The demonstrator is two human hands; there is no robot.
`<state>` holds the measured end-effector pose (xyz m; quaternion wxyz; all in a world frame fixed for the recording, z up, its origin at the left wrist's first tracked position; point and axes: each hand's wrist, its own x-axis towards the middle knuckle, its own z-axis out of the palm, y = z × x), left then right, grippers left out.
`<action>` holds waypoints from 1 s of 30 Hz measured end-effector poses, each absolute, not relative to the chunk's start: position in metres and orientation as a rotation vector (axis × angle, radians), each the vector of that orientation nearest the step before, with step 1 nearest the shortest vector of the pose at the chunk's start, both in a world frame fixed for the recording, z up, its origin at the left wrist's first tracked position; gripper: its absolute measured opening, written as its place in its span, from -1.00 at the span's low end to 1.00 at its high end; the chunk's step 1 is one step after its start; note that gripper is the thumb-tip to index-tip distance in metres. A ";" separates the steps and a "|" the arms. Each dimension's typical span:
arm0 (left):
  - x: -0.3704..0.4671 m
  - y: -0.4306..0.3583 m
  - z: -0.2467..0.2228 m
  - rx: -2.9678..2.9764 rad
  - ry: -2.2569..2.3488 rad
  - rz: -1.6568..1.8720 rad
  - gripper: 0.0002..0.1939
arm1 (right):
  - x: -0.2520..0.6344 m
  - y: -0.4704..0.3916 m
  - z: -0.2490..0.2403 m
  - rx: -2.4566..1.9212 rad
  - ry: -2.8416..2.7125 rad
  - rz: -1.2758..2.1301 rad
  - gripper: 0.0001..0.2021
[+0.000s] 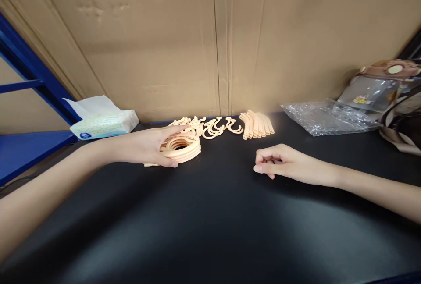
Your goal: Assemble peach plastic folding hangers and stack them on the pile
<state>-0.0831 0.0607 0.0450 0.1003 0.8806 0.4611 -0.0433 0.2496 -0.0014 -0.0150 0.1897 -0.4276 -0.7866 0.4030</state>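
The view looks out from a camera worn on the person's head, above the near side of the smooth black desk. It faces forward and down, across the desk to the upright, creased brown cardboard filling the upper part. It is fairly near (two bare forearms show at the sides), the stack of smooth peach-coloured ring-shaped pieces left of centre.

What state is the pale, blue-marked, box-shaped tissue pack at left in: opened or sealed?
Opened: a loose white tissue sheet sticks out from the top of the tissue pack.
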 end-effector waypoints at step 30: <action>0.004 -0.004 -0.021 2.752 1.140 0.185 -0.39 | 0.313 0.132 -0.008 -2.012 -2.022 0.128 -0.60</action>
